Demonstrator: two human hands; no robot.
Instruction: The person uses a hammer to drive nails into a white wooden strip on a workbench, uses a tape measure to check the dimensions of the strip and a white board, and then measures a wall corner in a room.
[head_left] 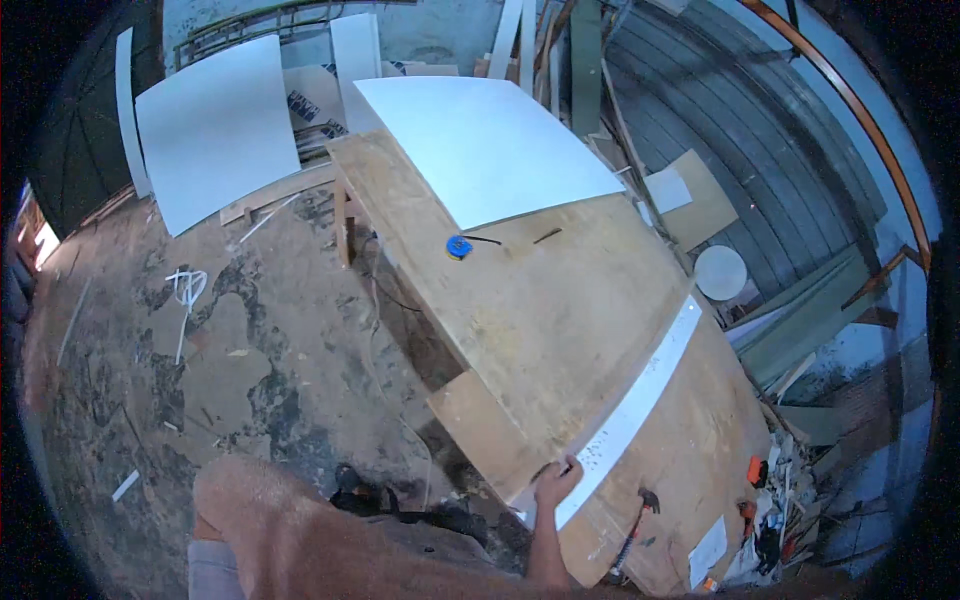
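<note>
Along the surface's (570,310) near left edge, your right hand (557,482), the only one visible, curls at the left side of a white strip (642,395), grip unclear, its long axis slanting away to the far right edge.

1. At 12 o'clock stands a pale blue wall (440,30), its surface blotchy and worn.
2. At 10 o'clock rises a dark panel (80,140); bright light (45,243) shows beside its lower part, towards 9 o'clock.
3. From 8 to 10 o'clock spreads a brown floor (230,350), stained with dark patches.
4. From the centre towards 5 o'clock stretches a broad wooden table (560,290); 1 leg (343,225) shows at 10 o'clock.
5. At 2 o'clock are a grey ribbed surface (740,130) and a curved orange-brown bar (860,108).
</note>
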